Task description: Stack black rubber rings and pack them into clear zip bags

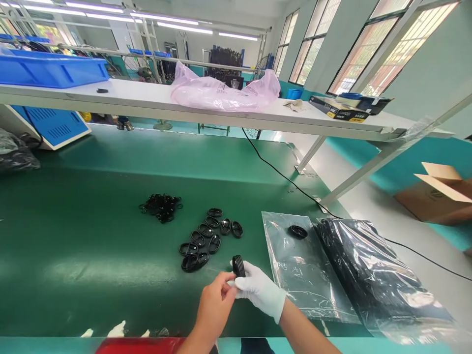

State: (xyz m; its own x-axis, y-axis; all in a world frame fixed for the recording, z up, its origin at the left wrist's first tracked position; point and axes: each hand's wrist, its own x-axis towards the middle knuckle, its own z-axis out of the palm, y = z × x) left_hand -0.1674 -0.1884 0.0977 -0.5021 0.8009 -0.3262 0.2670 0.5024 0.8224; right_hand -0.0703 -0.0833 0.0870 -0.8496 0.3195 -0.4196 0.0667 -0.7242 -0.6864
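My right hand (260,290), in a white glove, grips a black oval ring (238,266) with grooves round its outer side. The ring stands on edge between thumb and fingers. My bare left hand (217,300) meets it from below left, its thumb and forefinger pinched together near the ring's lower edge. Whether anything small is in that pinch I cannot make out. Beyond my hands, several like black rings (214,243) lie in a loose group on the green table. Farther left is a heap of small thin black bands (162,206).
One black ring (298,232) lies on a clear plastic bag (306,275) at right. Beside it is a filled plastic bag (383,275) of dark items. A black cable (273,167) crosses the table. A white shelf (140,93) spans the back, bearing a blue bin (51,71) and pink bag (224,93).
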